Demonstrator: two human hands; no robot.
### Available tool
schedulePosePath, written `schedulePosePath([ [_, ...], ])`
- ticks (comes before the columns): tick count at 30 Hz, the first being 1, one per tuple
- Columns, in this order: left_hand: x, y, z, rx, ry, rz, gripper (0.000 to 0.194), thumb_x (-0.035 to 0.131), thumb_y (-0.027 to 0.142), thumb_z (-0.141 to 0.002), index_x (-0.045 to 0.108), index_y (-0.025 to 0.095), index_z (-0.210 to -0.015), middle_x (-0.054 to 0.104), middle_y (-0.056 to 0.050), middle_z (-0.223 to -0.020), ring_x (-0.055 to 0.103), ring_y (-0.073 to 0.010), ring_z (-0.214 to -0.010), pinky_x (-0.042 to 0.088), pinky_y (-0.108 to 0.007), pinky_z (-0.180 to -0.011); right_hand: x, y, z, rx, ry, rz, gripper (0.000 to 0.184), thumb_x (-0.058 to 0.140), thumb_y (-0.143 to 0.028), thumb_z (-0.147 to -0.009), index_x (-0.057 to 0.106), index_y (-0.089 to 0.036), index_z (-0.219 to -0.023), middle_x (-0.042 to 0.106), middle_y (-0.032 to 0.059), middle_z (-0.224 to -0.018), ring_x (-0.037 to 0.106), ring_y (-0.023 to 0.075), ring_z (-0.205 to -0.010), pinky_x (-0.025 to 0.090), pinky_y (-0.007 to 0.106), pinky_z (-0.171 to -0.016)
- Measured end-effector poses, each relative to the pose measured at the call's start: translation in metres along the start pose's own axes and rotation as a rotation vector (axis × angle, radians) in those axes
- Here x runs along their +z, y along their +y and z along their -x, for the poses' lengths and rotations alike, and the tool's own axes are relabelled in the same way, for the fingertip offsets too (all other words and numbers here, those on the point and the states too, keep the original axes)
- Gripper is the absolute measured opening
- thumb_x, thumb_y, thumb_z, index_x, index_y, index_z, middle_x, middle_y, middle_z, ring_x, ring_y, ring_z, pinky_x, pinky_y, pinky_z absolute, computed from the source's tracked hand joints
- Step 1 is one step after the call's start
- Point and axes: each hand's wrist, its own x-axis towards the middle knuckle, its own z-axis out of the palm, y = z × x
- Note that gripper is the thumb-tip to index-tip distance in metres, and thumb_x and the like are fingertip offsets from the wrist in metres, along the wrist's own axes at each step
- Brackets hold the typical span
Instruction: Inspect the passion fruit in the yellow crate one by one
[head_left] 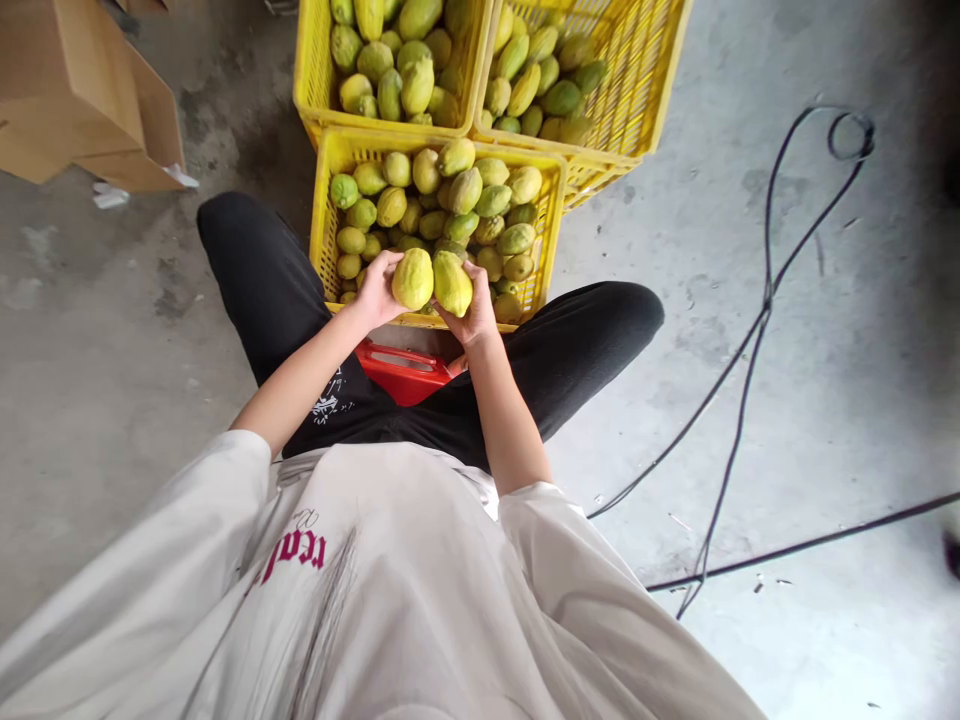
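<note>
My left hand (375,292) grips a yellow-green fruit (413,278), fingers wrapped round its left side. My right hand (474,312) holds a second yellow-green fruit (452,283) from beneath. The two fruits touch side by side just above the near rim of a yellow plastic crate (324,215) filled with several similar fruits. The crate stands on the floor between my knees, which are in black trousers.
Two more yellow crates (309,85) (652,90) of the same fruit stand behind the near one. A red stool (401,372) shows under me. A cardboard box (82,90) lies at the far left. Black cables (750,340) run over the concrete floor on the right.
</note>
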Motion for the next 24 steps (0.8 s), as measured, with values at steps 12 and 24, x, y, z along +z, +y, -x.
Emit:
schedulePosePath([
  [12,0.003,-0.011,-0.006,0.106,-0.036,-0.122,0.027,0.054,0.02,-0.122,0.075,0.015,-0.139,0.086,-0.008,-0.117,0.086,-0.0319,-0.132,0.074,-0.039,-0.107,-0.008,0.023,-0.018,-0.225,0.081,0.025,0.045,0.093,-0.056,-0.09,0.057,-0.031,-0.097,0.072,-0.0018,-0.096,0.078,0.0279,-0.117,0.069,0.037,-0.096],
  [24,-0.003,-0.008,-0.003,0.201,-0.098,-0.181,0.009,0.068,0.014,-0.116,0.077,0.013,-0.114,0.088,-0.01,-0.117,0.085,-0.0292,-0.134,0.07,-0.034,-0.112,0.016,-0.006,0.007,0.117,0.084,-0.095,0.029,0.058,-0.056,-0.115,0.064,-0.029,-0.107,0.077,0.0013,-0.094,0.08,0.0294,-0.113,0.073,0.043,-0.091],
])
